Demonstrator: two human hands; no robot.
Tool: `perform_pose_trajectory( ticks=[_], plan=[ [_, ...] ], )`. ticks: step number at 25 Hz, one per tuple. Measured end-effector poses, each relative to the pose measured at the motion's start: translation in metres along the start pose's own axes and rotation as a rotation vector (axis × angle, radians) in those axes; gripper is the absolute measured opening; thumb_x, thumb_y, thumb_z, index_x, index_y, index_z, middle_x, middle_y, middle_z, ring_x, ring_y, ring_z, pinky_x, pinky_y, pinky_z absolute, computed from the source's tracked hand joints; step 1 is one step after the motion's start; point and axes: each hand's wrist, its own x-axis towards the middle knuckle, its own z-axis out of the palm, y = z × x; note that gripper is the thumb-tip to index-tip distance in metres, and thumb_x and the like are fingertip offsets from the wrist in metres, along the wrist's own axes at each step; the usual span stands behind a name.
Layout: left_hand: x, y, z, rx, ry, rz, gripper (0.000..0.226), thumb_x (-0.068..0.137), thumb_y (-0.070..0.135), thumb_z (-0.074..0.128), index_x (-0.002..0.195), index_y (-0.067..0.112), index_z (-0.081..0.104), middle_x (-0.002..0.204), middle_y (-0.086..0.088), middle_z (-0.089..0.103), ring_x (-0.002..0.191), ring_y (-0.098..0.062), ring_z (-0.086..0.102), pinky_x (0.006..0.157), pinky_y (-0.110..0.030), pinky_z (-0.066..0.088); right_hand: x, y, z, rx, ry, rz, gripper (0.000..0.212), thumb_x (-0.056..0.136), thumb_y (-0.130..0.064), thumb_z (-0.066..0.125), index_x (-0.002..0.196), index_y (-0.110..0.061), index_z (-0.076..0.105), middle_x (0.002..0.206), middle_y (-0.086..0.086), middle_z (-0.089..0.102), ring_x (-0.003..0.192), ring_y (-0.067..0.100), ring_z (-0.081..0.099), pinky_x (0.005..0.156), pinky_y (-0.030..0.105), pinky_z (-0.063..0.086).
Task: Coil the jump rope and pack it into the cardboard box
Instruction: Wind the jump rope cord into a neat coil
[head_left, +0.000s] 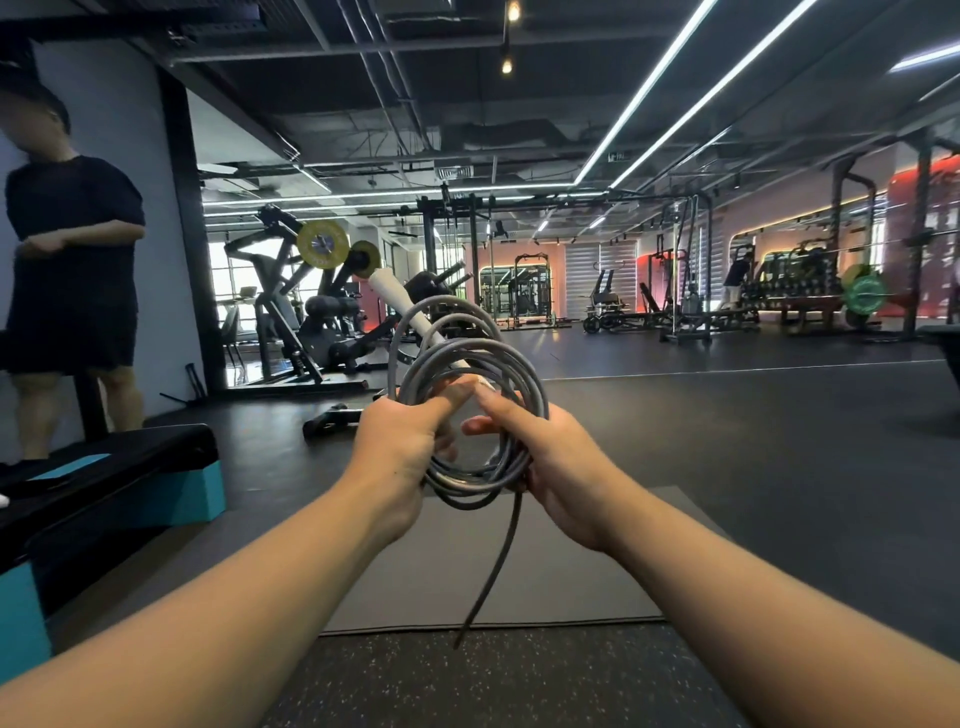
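Note:
I hold a grey jump rope wound into several loops at chest height. Its white handle sticks up and to the left out of the coil. My left hand grips the left side of the loops, thumb pressed on top. My right hand clasps the right and bottom of the coil, forefinger pointing toward the left thumb. A loose grey rope tail hangs down from the bottom of the coil toward the floor. No cardboard box is in view.
A grey mat lies on the dark gym floor below my hands. A black and teal step platform stands at the left, with a person in dark clothes behind it. Weight machines and racks fill the background.

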Motion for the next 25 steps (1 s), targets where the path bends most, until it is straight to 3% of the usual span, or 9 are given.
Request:
perform_pose_trajectory(
  ticks=[2, 5, 7, 10, 14, 17, 20, 23, 25],
  plan=[
    [-0.002, -0.001, 0.0, -0.003, -0.022, -0.023, 0.014, 0.083, 0.022, 0.081, 0.081, 0.013, 0.07, 0.043, 0.01, 0.041, 0.051, -0.015, 0.046, 0.045, -0.023, 0.037, 0.001, 0.001, 0.001, 0.024, 0.115, 0.007, 0.034, 0.093, -0.042, 0.069, 0.103, -0.009, 0.073, 0.07, 0.003, 0.064, 0.055, 0.013, 0.053, 0.05, 0.023, 0.04],
    [-0.002, -0.006, -0.007, 0.051, -0.037, -0.035, 0.032, 0.083, 0.023, 0.081, 0.106, 0.003, 0.073, 0.052, 0.008, 0.055, 0.045, -0.007, 0.049, 0.051, -0.024, 0.042, -0.001, 0.001, -0.001, -0.069, 0.125, 0.006, 0.029, 0.1, -0.039, 0.061, 0.092, -0.012, 0.068, 0.059, -0.002, 0.052, 0.045, 0.008, 0.044, 0.042, 0.018, 0.037],
    [-0.002, -0.007, -0.015, 0.113, -0.052, -0.025, 0.041, 0.08, 0.028, 0.083, 0.113, 0.006, 0.072, 0.062, 0.006, 0.063, 0.051, -0.008, 0.055, 0.055, -0.026, 0.046, -0.003, -0.001, -0.003, -0.109, 0.088, 0.017, 0.029, 0.103, -0.038, 0.056, 0.09, -0.013, 0.063, 0.059, -0.002, 0.051, 0.043, 0.007, 0.045, 0.042, 0.016, 0.037],
    [-0.006, -0.003, -0.028, 0.174, -0.079, -0.006, 0.047, 0.076, 0.039, 0.083, 0.11, 0.009, 0.069, 0.074, -0.003, 0.067, 0.061, -0.016, 0.065, 0.055, -0.031, 0.055, -0.002, -0.004, -0.008, -0.135, 0.011, 0.066, 0.029, 0.104, -0.037, 0.053, 0.091, -0.012, 0.059, 0.06, -0.001, 0.05, 0.043, 0.006, 0.044, 0.043, 0.018, 0.035],
    [-0.016, -0.003, -0.038, 0.314, -0.047, 0.11, 0.021, 0.091, 0.021, 0.073, 0.107, 0.008, 0.068, 0.072, -0.008, 0.071, 0.059, -0.018, 0.071, 0.056, -0.03, 0.059, 0.002, 0.007, -0.005, -0.124, -0.039, 0.118, 0.026, 0.103, -0.033, 0.056, 0.091, -0.009, 0.061, 0.058, -0.001, 0.052, 0.05, 0.012, 0.043, 0.054, 0.027, 0.033],
    [-0.022, -0.012, -0.048, 0.371, 0.003, 0.214, 0.021, 0.093, 0.016, 0.071, 0.114, 0.017, 0.066, 0.082, -0.002, 0.075, 0.069, -0.015, 0.074, 0.064, -0.029, 0.059, 0.004, 0.015, 0.004, 0.045, -0.051, 0.189, 0.017, 0.101, -0.02, 0.06, 0.091, -0.006, 0.066, 0.056, -0.002, 0.054, 0.057, 0.014, 0.049, 0.063, 0.03, 0.042],
    [-0.03, -0.027, -0.061, 0.358, 0.076, 0.237, 0.023, 0.094, 0.02, 0.07, 0.115, 0.03, 0.066, 0.093, 0.006, 0.077, 0.086, -0.019, 0.075, 0.08, -0.044, 0.061, 0.005, 0.02, 0.018, 0.22, -0.06, 0.283, 0.01, 0.1, -0.007, 0.058, 0.104, -0.003, 0.066, 0.057, 0.0, 0.053, 0.058, 0.018, 0.054, 0.067, 0.033, 0.048],
    [-0.041, -0.046, -0.079, 0.274, 0.157, 0.192, 0.015, 0.095, 0.024, 0.069, 0.108, 0.03, 0.067, 0.082, 0.007, 0.075, 0.084, -0.024, 0.075, 0.075, -0.056, 0.062, 0.006, 0.029, 0.036, 0.299, -0.129, 0.398, 0.013, 0.099, -0.007, 0.054, 0.109, -0.005, 0.063, 0.057, -0.001, 0.045, 0.049, 0.013, 0.044, 0.065, 0.032, 0.042],
    [-0.048, -0.056, -0.09, 0.264, 0.211, 0.141, 0.018, 0.093, 0.029, 0.071, 0.109, 0.027, 0.063, 0.085, 0.005, 0.073, 0.089, -0.026, 0.073, 0.074, -0.053, 0.062, 0.007, 0.034, 0.044, 0.235, -0.178, 0.463, 0.014, 0.1, -0.009, 0.052, 0.104, -0.006, 0.065, 0.058, -0.002, 0.041, 0.046, 0.011, 0.038, 0.06, 0.029, 0.037]
  ],
)
